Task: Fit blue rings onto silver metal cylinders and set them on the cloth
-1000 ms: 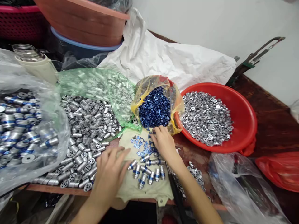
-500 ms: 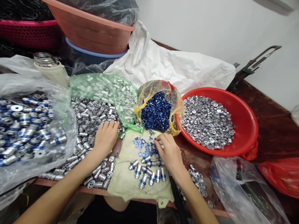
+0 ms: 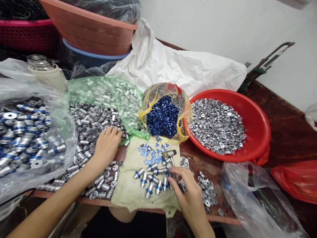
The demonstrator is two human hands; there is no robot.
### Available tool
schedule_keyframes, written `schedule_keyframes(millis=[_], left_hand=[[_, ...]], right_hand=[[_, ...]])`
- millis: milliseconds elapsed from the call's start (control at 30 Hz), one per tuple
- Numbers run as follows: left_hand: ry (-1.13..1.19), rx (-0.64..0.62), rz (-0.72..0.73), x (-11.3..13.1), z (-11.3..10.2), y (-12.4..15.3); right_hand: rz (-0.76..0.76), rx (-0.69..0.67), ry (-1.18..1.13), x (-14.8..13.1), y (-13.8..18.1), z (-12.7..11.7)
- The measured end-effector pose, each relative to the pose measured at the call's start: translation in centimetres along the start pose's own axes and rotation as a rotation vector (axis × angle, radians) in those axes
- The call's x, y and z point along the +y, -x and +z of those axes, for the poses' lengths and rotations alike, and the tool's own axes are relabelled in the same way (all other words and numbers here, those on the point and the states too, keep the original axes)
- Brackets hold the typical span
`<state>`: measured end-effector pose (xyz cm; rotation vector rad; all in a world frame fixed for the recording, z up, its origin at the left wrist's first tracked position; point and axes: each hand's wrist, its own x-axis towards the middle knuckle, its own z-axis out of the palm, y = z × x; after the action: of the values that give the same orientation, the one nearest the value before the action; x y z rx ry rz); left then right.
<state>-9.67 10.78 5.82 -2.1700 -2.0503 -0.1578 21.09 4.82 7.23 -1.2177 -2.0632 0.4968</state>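
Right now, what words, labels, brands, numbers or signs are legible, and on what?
None can be read.
Red basin, flask: no lettering seen on the visible sides.
Hammer, silver-and-blue parts on the cloth: too small to tell if marked.
Clear bag at right: contents too unclear to read anything.

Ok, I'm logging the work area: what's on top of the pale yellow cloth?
Small blue star-shaped pieces and silver metal cylinders with blue bands lie on the pale yellow cloth. The right hand and a silver-shafted hammer hide whatever lies beneath them.
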Motion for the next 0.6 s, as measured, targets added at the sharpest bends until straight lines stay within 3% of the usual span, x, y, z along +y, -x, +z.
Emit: schedule_keyframes(millis=[200, 333, 400, 467, 533, 600], left_hand=[[0.186, -0.004, 0.069, 0.4, 0.4, 0.4], [0.379, 0.036, 0.05, 0.3, -0.4, 2.0], [0.627, 0.061, -0.015, 1.0, -1.2, 3.9], [1.166, 0.031, -0.193, 2.7, -1.6, 6.2], [1.575, -0.125, -0.379, 4.9, -1.4, 8.2], [1.792, -0.219, -0.497, 6.9, -0.9, 9.4]], right_hand=[[0.034, 0.019, -0.041, -0.4, 1.0, 0.7], [0.073, 0.066, -0.073, -0.7, 1.2, 0.9], [0.118, 0.103, -0.137, -1.3, 1.4, 1.3], [0.128, 0.13, -0.227, -2.3, 1.4, 2.0], [0.079, 0.132, -0.305, -3.5, 1.0, 3.1], [0.014, 0.106, -0.36, -4.4, 0.4, 4.0]])
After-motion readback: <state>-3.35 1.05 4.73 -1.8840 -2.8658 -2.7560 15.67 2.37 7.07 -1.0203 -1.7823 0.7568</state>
